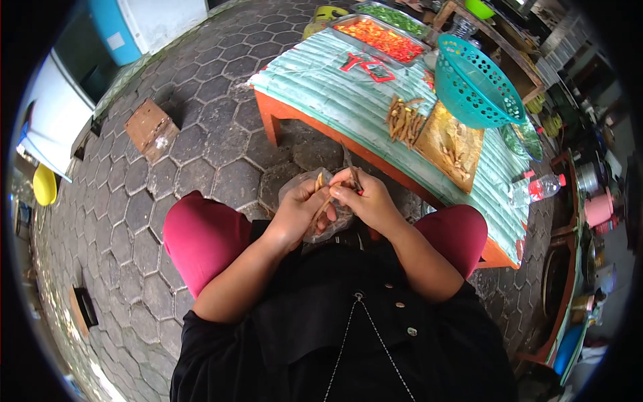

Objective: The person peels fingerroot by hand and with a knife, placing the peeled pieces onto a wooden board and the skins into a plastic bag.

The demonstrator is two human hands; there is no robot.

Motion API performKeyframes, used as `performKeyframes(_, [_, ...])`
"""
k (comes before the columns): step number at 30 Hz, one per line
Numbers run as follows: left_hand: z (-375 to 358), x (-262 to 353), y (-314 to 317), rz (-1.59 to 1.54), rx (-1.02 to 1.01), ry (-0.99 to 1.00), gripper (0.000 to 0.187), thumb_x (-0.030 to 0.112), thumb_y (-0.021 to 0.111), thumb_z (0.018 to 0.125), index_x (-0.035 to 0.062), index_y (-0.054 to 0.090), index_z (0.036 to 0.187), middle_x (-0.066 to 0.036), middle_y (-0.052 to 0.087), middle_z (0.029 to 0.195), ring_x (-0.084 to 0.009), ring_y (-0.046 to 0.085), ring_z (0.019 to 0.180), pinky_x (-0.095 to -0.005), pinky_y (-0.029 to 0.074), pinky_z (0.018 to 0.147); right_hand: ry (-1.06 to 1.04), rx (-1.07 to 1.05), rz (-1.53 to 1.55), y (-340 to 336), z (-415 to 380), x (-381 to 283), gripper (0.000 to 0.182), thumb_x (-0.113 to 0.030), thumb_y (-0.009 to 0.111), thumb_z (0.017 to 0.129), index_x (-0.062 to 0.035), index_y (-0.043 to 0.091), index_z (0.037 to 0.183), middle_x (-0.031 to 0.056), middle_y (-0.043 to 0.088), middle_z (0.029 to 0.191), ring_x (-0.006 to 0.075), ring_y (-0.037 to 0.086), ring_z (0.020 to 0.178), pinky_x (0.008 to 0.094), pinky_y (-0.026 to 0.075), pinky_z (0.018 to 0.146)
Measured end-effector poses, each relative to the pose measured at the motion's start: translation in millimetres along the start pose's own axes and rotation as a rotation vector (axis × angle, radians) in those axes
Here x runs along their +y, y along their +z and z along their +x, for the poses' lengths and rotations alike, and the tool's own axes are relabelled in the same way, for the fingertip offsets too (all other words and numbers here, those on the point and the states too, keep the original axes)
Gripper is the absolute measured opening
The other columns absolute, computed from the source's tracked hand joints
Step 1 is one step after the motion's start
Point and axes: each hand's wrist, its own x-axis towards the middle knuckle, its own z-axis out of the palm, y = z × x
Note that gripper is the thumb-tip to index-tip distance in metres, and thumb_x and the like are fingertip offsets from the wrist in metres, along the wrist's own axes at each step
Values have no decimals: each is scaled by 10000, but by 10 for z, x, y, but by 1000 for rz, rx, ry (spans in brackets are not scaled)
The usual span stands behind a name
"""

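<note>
Over a clear plastic bag [289, 191], my two hands meet in front of my knees. My left hand [299, 209] is closed around a slim brown finger-shaped root [320, 180], its pale yellowish tip showing. My right hand [367, 201] grips a knife [347, 158], whose narrow dark blade points up toward the table edge; its thumb and fingers also touch the root. More of these brown roots [404, 122] lie in a pile on the table, beside a wooden cutting board [450, 144] that carries paler pieces.
A teal colander [477, 84] stands at the board's far end on the low table [315, 84]. Metal trays hold chopped red-orange peppers [380, 40] and chopped green pieces [395, 18]. Plastic bottles [546, 187] lie at the right. A wooden stool [151, 127] sits on the paving.
</note>
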Motion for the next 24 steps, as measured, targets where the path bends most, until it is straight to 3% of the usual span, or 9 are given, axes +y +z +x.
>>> performKeyframes(4, [88, -107, -29, 89, 181, 173, 205, 199, 461, 990, 30, 562, 1046, -54, 640, 867, -53, 571, 706, -214, 462, 605, 138, -38, 138, -156, 45, -159, 97, -115, 593, 882, -48, 578, 952, 30, 599, 748, 32, 432, 477, 192, 338, 420])
performKeyframes(6, [103, -85, -179, 137, 170, 182, 221, 187, 454, 992, 25, 579, 1074, -13, 611, 894, -38, 537, 750, -207, 443, 655, 181, 117, 256, -357, 130, -190, 103, -119, 600, 878, -56, 578, 957, 56, 634, 768, 30, 384, 394, 198, 280, 339])
performKeyframes(13, [92, 43, -227, 1, 248, 170, 380, 174, 423, 967, 22, 493, 1308, 45, 483, 905, -41, 447, 755, -206, 402, 668, 116, 579, 300, -1189, 651, -30, 337, -176, 568, 918, -68, 493, 1228, 82, 639, 880, 54, 349, 401, 215, 297, 345])
performKeyframes(16, [122, -10, -264, -44, 188, 207, 403, 162, 413, 966, -5, 445, 1331, 40, 482, 917, -49, 450, 757, -214, 408, 675, 268, 640, 229, -1052, 602, 6, 436, -229, 551, 935, -91, 420, 1328, 66, 605, 900, 60, 333, 412, 222, 298, 348])
performKeyframes(19, [103, 39, -252, -130, 144, 204, 394, 149, 405, 975, -22, 433, 1328, 29, 483, 919, -54, 456, 756, -218, 413, 673, 229, 458, -2, -663, 477, -92, 510, -303, 538, 948, -133, 364, 1396, 34, 541, 822, 54, 357, 429, 216, 291, 350])
performKeyframes(20, [96, 53, -241, -211, 119, 206, 376, 149, 426, 976, -19, 456, 1311, 23, 486, 907, -57, 461, 747, -219, 416, 658, 79, 358, -122, -570, 443, 20, 517, -322, 519, 957, -143, 352, 1413, 28, 529, 799, 47, 373, 450, 206, 304, 368])
performKeyframes(21, [97, 53, -247, -213, 124, 210, 376, 149, 426, 976, -19, 456, 1311, 23, 486, 907, -57, 461, 747, -219, 416, 658, -12, 273, -238, -449, 368, 31, 502, -336, 529, 953, -135, 396, 1394, 36, 557, 796, 108, 529, 675, 254, 452, 655])
performKeyframes(22, [97, 53, -254, -128, 149, 180, 339, 137, 462, 968, -13, 502, 1269, 15, 488, 892, -62, 471, 740, -223, 423, 647, -65, 158, -165, -317, 268, 1, 509, -312, 523, 958, -122, 377, 1408, 46, 561, 811, 137, 555, 759, 288, 457, 756])
performKeyframes(24, [109, 42, -245, -45, 178, 151, 302, 125, 498, 960, -7, 547, 1228, 7, 490, 876, -68, 482, 733, -226, 429, 636, -116, -3, -218, -128, 143, -187, 507, -257, 516, 957, -120, 359, 1418, 92, 591, 905, 182, 599, 844, 315, 472, 774])
